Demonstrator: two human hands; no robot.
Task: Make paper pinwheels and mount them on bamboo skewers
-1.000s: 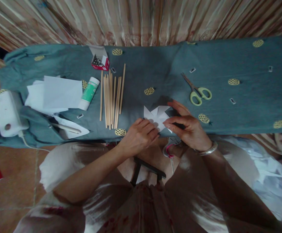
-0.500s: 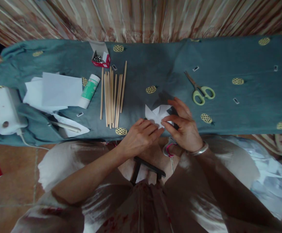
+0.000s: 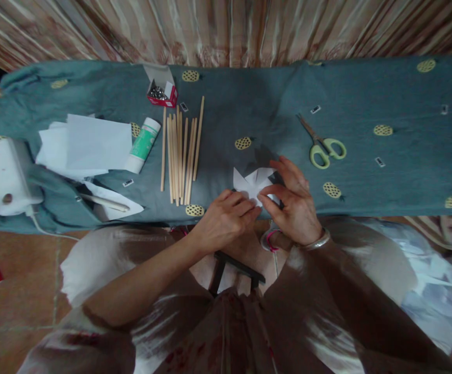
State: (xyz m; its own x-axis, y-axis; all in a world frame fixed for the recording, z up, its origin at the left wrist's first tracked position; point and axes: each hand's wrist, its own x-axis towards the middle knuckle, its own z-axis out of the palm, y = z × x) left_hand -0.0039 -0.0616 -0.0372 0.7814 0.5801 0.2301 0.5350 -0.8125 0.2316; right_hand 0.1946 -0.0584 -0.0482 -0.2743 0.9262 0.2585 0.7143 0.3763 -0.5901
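A white folded paper pinwheel [image 3: 252, 181] lies at the near edge of the cloth-covered table, between my hands. My left hand [image 3: 229, 217] is closed, its curled fingers pressing on the pinwheel's lower left side. From the right, my right hand [image 3: 294, 205] pinches the paper near its centre with thumb and forefinger, the other fingers raised and curved over the right blade. My fingers hide the lower part of the pinwheel. Several wooden sticks [image 3: 181, 156] lie to the left of it. Green-handled scissors [image 3: 321, 145] rest to the right with the blades pointing away.
A green and white glue stick [image 3: 143, 145] lies beside stacked white paper sheets [image 3: 99, 143]. Behind the sticks stands an open red box [image 3: 162, 96] of small metal pieces. A white device [image 3: 10, 176] with a cable and a pen [image 3: 107, 202] are at the left.
Both hands stay at the pinwheel with almost the same grip. My right hand has shifted very slightly left; the view itself has moved a little.
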